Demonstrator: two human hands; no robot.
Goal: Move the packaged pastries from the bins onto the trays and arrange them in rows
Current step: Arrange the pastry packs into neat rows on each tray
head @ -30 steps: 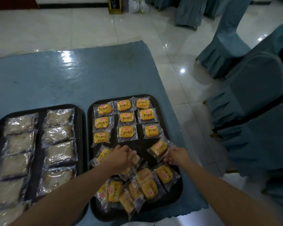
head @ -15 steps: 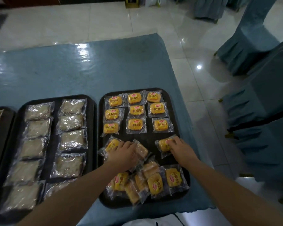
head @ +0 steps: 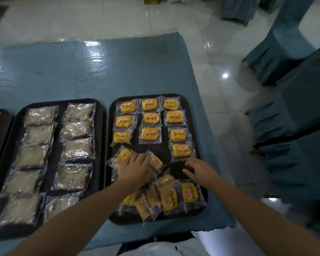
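Ten Yellow Pastries in Rows, Both Hands Over the Right Tray

Ten yellow packaged pastries lie in rows on the far half of the right tray, a black tray on the blue-covered counter. Three columns fill that half; the column nearest the tray's right edge holds four, and its nearest one, the newest row pastry, lies flat just beyond the right hand.

Toward the tray's near edge a loose heap of pastries lies jumbled, the packets overlapping at different angles.

At the tray's middle, the left hand rests on two tilted packets; its fingers curl over a tilted pastry, and its grip seems to be closed on that packet's wrapper, though the fingertips are partly hidden. Another tilted packet sticks out from under the hand on the tray's left side.

Near the tray's right edge, the right hand hovers above bare tray, fingers loosely bent and apart, holding nothing.

Left of this tray, touching its rim, sits a second black tray with pale pastries in two columns.
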